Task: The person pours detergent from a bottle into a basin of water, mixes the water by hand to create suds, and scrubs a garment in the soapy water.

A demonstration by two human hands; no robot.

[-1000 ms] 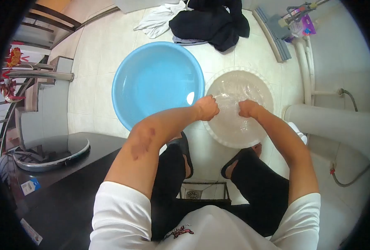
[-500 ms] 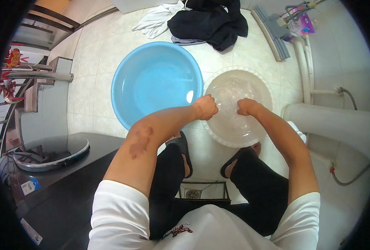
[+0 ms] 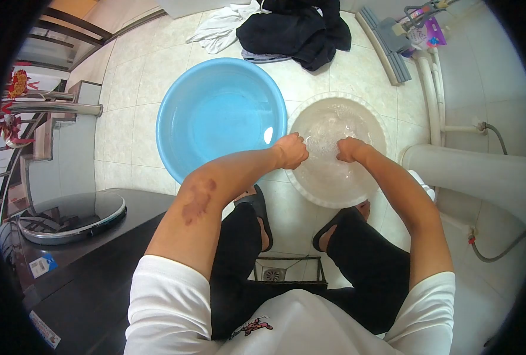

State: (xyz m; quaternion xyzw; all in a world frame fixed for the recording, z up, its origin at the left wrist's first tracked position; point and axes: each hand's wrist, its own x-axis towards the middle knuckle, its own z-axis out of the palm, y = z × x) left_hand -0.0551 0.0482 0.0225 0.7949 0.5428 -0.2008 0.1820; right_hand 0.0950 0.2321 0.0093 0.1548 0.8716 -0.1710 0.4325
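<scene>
My left hand (image 3: 291, 150) is curled closed over the left rim of a pale, see-through basin (image 3: 328, 197) with a scalloped edge. Whether it grips that rim or something small is hidden by the fingers. Inside the same basin, my right hand (image 3: 352, 150) is bent into a closed shape at the water. Its fingertips are out of sight, and I cannot make out anything in them. Clear water (image 3: 331, 127) with bubbles and ripples fills part of this basin. Left of it stands a larger blue basin (image 3: 215, 118), with a bright reflection near its right side.
A black garment (image 3: 292, 35) and a white cloth (image 3: 221, 29) lie on the tiled floor beyond the basins. A grey mop head (image 3: 384, 47) leans at the upper right, near pipes and a white pedestal (image 3: 467, 168). On the left is a dark counter (image 3: 97, 266).
Ripples and bubbles in the pale basin's water have shifted. Both hands keep nearly the same places, and the whole view has moved very slightly.
</scene>
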